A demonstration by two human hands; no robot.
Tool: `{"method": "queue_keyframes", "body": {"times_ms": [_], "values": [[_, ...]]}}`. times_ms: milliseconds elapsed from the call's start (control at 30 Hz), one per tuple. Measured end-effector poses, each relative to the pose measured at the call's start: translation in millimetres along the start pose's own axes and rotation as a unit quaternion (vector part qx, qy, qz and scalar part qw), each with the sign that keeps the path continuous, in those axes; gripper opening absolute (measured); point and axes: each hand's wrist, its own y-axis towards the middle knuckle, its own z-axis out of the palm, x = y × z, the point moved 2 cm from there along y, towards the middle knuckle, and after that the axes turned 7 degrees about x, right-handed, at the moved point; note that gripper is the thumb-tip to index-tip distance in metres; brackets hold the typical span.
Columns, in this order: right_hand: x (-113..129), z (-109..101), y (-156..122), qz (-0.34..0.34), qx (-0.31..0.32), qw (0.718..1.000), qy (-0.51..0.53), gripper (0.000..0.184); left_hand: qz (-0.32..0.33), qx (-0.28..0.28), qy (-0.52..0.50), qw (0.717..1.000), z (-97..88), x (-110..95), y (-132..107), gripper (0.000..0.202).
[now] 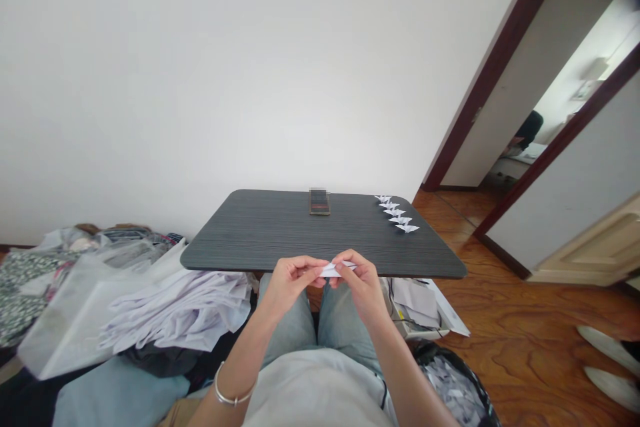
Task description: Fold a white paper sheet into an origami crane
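Your left hand (295, 278) and right hand (360, 280) pinch a narrow folded paper (337, 269) between them, just short of the table (250, 230) (it doesn't yet look like the others), while five finished paper cranes (395, 213) sit in a row beyond your right hand.

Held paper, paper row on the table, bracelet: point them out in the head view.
Held paper (340, 270): head view, on its exposed middle.
Paper row (395, 212): head view, on the middle piece.
Bracelet (231, 400): head view, on the band's lower curve.

One left hand (290, 283), one right hand (361, 283), one folded paper (336, 269), five paper cranes (395, 212), one table (260, 227)
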Motion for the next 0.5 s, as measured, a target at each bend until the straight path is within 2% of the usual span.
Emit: {"method": "queue_keyframes", "body": {"times_ms": [267,500], "values": [[6.4,2.9,-1.6,0.007,0.005,1.0,-0.016,0.015,0.038,-0.002,0.071,0.997,-0.1,-5.6,0.5,0.016],[3.8,2.6,-1.8,0.03,0.007,0.999,0.011,0.016,0.054,-0.006,0.107,0.993,-1.0,-5.8,1.2,0.014]]}}
